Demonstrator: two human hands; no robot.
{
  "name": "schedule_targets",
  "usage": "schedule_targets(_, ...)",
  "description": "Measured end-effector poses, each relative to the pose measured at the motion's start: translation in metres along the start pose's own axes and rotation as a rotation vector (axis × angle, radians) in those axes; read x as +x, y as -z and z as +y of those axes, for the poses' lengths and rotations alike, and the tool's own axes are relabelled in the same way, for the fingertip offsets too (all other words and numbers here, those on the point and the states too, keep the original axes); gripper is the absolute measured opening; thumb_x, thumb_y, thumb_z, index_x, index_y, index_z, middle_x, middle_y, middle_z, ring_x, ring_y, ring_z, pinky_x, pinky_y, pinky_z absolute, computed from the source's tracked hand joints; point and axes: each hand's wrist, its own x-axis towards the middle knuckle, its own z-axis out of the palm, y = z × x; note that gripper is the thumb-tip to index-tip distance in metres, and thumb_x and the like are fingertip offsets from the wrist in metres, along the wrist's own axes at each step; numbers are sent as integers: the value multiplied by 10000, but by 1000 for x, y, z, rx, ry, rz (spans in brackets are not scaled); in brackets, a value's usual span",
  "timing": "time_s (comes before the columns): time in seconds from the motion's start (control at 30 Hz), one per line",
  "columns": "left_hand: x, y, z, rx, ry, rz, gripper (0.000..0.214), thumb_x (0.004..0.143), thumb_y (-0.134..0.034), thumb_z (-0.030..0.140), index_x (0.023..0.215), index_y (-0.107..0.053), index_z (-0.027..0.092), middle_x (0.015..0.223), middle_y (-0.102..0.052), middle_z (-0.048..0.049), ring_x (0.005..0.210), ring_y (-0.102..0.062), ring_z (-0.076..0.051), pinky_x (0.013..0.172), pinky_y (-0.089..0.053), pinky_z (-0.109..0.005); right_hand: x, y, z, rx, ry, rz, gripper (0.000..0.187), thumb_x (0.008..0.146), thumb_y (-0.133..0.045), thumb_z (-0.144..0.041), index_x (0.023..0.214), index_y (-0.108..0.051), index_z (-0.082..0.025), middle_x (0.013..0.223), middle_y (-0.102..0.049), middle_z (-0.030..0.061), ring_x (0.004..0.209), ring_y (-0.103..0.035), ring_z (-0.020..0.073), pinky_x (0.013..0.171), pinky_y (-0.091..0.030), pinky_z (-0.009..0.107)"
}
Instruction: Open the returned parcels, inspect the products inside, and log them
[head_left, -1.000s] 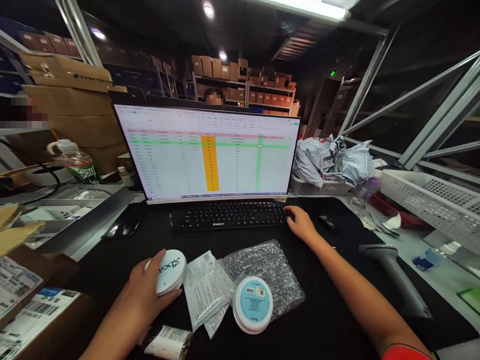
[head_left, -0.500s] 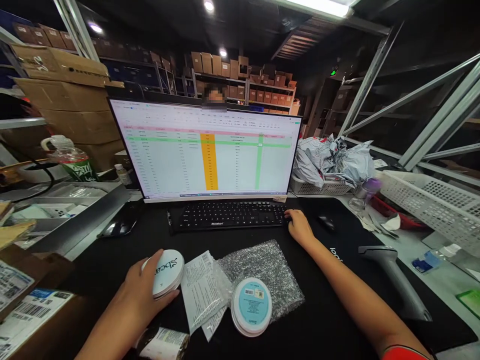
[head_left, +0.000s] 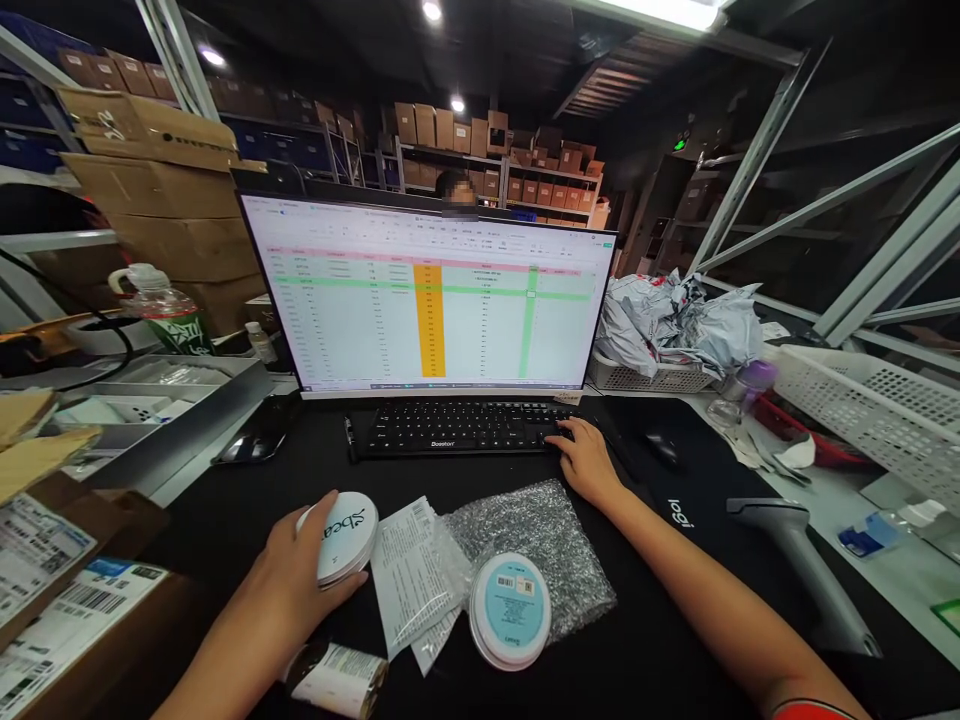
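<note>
Left hand curled around a flat round white container, glossy lid, below the keyboard. Right hand half-open, not gripping, fingertips on the keyboard's right end. Second container, blue label up, lies on a crinkly bubble-wrap bag, also below the keyboard, beside a printed sheet in clear plastic.

The left hand holds a round white box in front of the keyboard. The right hand rests on the keyboard's right end.
</note>
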Motion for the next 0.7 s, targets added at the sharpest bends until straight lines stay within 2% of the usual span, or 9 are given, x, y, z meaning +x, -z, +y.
schedule_targets(0.13,0,1,1,-8,9,-7,961,645,-588,551,1484,-368,138,1414,-462,-211,1283,-523,-406,1011,-481,-484,1,2,6,-16,-97,60,521,813,-463,-53,1306,-589,-167,1152,-632,131,1219,-481,310,1085,-390,538)
schedule_targets(0.23,0,4,4,-5,2,9,944,650,-577,548,1474,-385,129,1413,-470,-213,1294,-520,-402,1027,-472,-477,2,3,8,-1,-120,56,491,843,-454,-84,1315,-562,-161,1078,-653,116,1152,-515,293,1045,-434,497)
schedule_targets(0.3,0,5,5,5,16,9,943,641,-577,537,1468,-396,122,1404,-479,-215,1303,-515,-398,1048,-458,-472,1,4,6,7,-100,43,445,878,-459,-124,1307,-570,-164,1113,-638,122,1165,-507,289,1050,-437,487)
schedule_targets(0.4,0,6,5,14,27,-8,956,636,-571,537,1471,-393,107,1404,-474,-226,1301,-516,-403,1052,-454,-476,-1,3,-1,15,-12,-7,373,908,-499,-184,1259,-625,-201,1271,-573,129,1262,-455,293,1104,-402,493)
schedule_targets(0.5,-1,4,3,18,8,0,942,670,-560,550,1490,-367,129,1425,-461,-218,1293,-522,-404,1038,-461,-486,-4,0,-9,12,43,-40,311,934,-508,-229,1197,-676,-234,1368,-515,124,1345,-390,313,1142,-353,537)
schedule_targets(0.6,-2,2,1,20,-9,16,933,676,-564,543,1488,-366,130,1428,-461,-219,1279,-532,-404,1041,-459,-490,-4,-1,-11,7,50,-39,290,942,-498,-229,1146,-704,-243,1400,-501,112,1382,-350,324,1146,-338,559)
schedule_targets(0.7,-1,1,0,15,-23,29,945,660,-561,548,1478,-381,110,1405,-473,-228,1279,-530,-411,1046,-456,-495,-4,-1,-7,5,31,-17,311,935,-503,-224,1192,-678,-241,1382,-526,110,1356,-388,318,1138,-346,558)
